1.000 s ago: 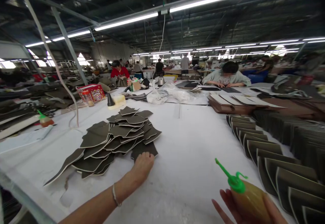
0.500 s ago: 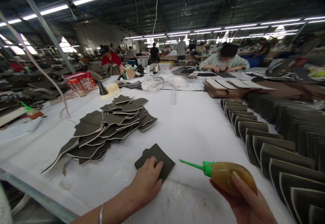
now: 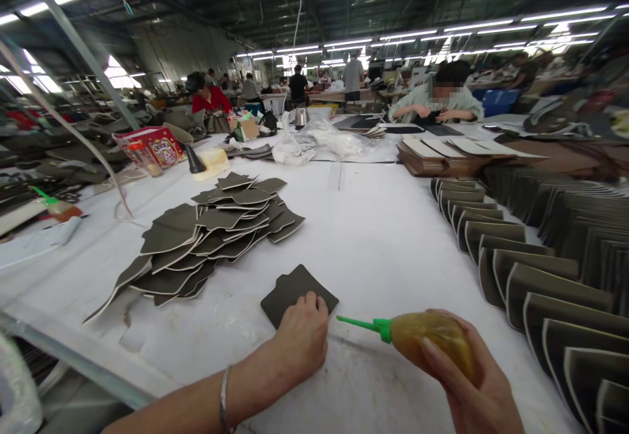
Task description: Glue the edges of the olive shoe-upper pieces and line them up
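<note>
My right hand (image 3: 479, 368) is wrapped around a squeeze bottle (image 3: 427, 339) of amber liquid with a long green nozzle. The bottle lies almost level above the table, its nozzle tip pointing left, close to my left hand. A flat, dark grey-olive cut piece (image 3: 295, 290) with a notched edge lies on the white table. My left hand (image 3: 302, 339), a bracelet on its wrist, has its fingers curled closed over the near right edge of that piece; the fingertips are partly hidden. Left of it is a loose pile of similar pale-backed pieces (image 3: 230, 224).
Rows of folded dark pieces (image 3: 535, 276) stand along the table's right side, with brown stacks (image 3: 437, 155) behind them. Clear plastic bags (image 3: 314, 142) lie at the back. Another green-nozzled bottle (image 3: 59, 208) is at far left. A person (image 3: 437, 103) works opposite.
My left hand has shifted right along the piece toward its right edge, fingers curled more tightly. The bottle has moved slightly left, nozzle nearer the piece. The view has tilted slightly down.
</note>
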The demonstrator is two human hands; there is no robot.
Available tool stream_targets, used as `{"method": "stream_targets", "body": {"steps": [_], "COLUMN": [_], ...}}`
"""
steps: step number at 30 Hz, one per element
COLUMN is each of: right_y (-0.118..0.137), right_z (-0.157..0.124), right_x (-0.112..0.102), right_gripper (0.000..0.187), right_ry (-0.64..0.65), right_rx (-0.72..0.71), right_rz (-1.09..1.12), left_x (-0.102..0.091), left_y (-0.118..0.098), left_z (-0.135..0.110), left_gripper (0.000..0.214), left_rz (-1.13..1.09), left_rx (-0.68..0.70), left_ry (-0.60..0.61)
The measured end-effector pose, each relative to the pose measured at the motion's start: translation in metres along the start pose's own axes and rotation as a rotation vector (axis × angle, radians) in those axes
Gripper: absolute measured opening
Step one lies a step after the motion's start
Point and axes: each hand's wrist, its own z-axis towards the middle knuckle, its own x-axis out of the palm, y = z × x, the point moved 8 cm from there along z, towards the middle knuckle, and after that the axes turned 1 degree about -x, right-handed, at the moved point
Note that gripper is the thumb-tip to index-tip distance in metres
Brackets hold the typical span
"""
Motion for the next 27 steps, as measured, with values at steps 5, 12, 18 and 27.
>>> {"method": "stream_targets", "body": {"steps": [5, 12, 18, 27], "right_y": [0.017, 0.030, 0.038, 0.023], "right_z": [-0.005, -0.003, -0.001, 0.004], "right_x": [0.009, 0.033, 0.049, 0.045], "right_gripper": [0.060, 0.055, 0.046, 0.049], "right_ry": [-0.013, 0.026, 0.080, 0.071], "right_rx": [-0.069, -0.226, -0.417, -0.353], "right_rz": [-0.191, -0.362, -0.496, -0.534], "left_x": [-0.013, -0.022, -0.021, -0.019], "left_y": [0.009, 0.013, 0.017, 0.018], "left_z": [0.009, 0.011, 0.013, 0.011], "left_gripper": [0.038, 0.055, 0.058, 0.053], "left_rz": [-0.030, -0.124, -0.154, -0.181], "left_rx": [0.075, 0.150, 0.131, 0.108], "left_ry": [0.009, -0.018, 0.001, 0.016]}}
